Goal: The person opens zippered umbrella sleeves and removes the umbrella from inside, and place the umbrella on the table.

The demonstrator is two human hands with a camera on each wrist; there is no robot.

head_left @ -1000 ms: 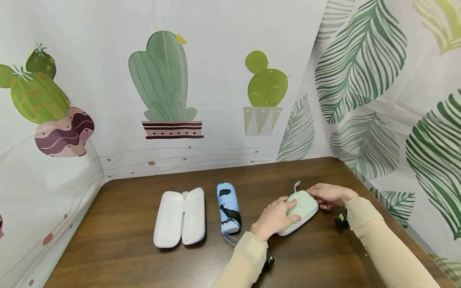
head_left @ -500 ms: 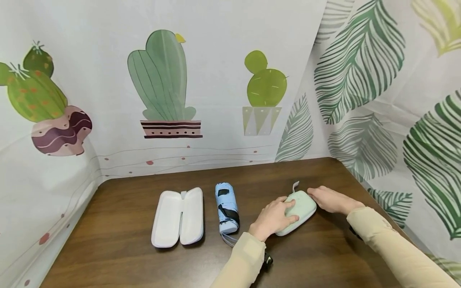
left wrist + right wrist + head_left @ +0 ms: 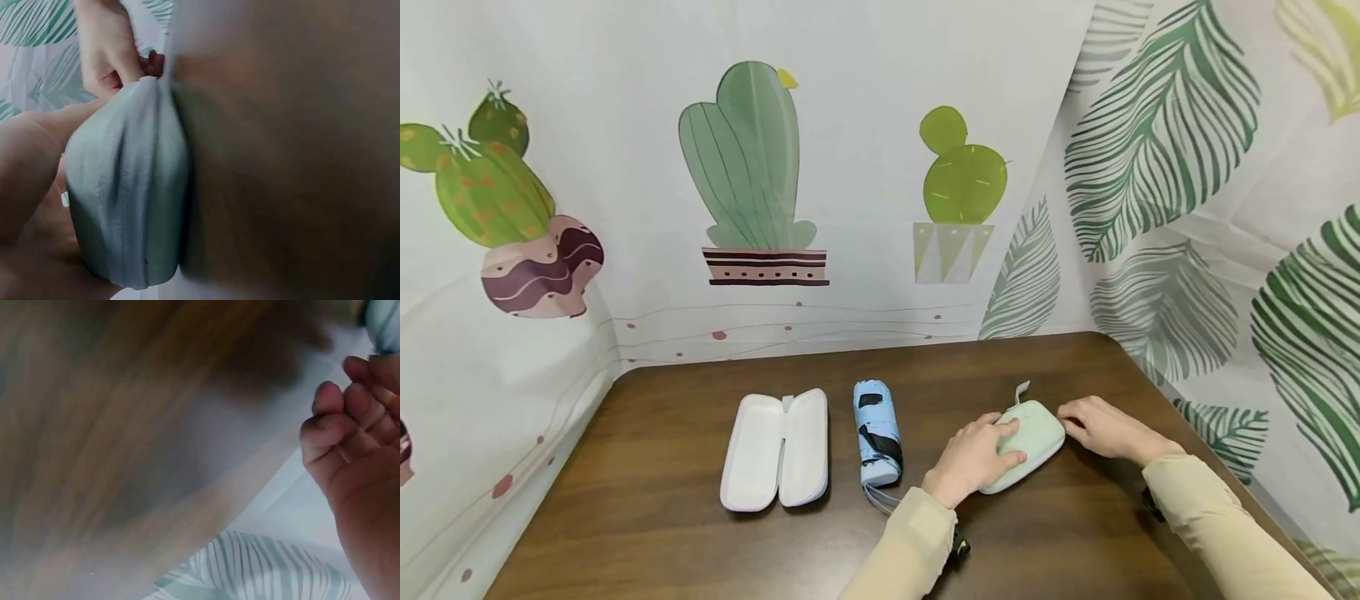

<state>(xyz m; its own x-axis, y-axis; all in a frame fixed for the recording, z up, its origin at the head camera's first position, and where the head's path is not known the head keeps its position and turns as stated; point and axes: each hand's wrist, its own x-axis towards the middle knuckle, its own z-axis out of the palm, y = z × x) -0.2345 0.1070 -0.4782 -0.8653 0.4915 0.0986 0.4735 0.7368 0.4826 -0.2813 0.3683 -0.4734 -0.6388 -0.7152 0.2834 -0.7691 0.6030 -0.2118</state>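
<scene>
A mint green zip case lies tilted on the right part of the table, a grey strap loop standing up at its far side. My left hand grips it from the left, fingers over the top, as the left wrist view also shows. Along the case's side runs a grey zipper band. At its right end, my right hand pinches at the zipper edge with curled fingers; the zipper pull is hidden by them. In the right wrist view the curled fingers show near the case.
Left of the case lies a folded light blue umbrella with black straps and a grey cord. Farther left, a white hard case lies opened flat. The brown table meets a printed cloth backdrop behind and to the right.
My right hand has shifted from the case's far right corner along to its right end, the forearm moving right. My left hand and the case stay in place; the head view shifts slightly.
</scene>
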